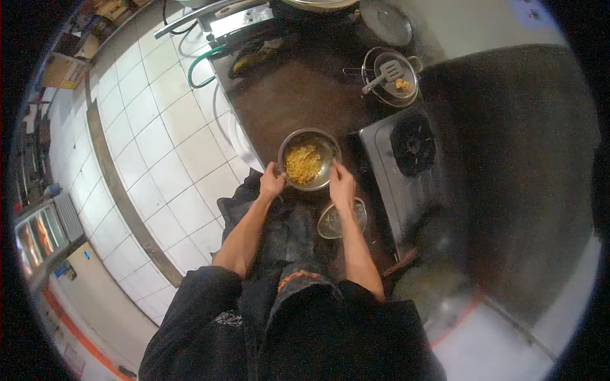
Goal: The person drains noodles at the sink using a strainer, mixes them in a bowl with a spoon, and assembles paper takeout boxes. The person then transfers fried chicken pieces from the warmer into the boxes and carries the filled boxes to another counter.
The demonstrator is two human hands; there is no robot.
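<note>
A round metal bowl holds a heap of yellow, crumbly or shredded food, piled toward its left side. My left hand is closed on the bowl's left rim. On the opposite side, my right hand pinches the lower right rim, its fingertips partly inside the edge. Whether a small utensil is also in the right fingers cannot be made out. Below the bowl, partly hidden under my right forearm, sits a clear bowl-like container.
A gas stove with a black burner stands right of the dark tabletop. Behind it, a slotted spatula and bits of food rest on a strainer over a pot. A round lid leans farther back. White floor tiles lie left.
</note>
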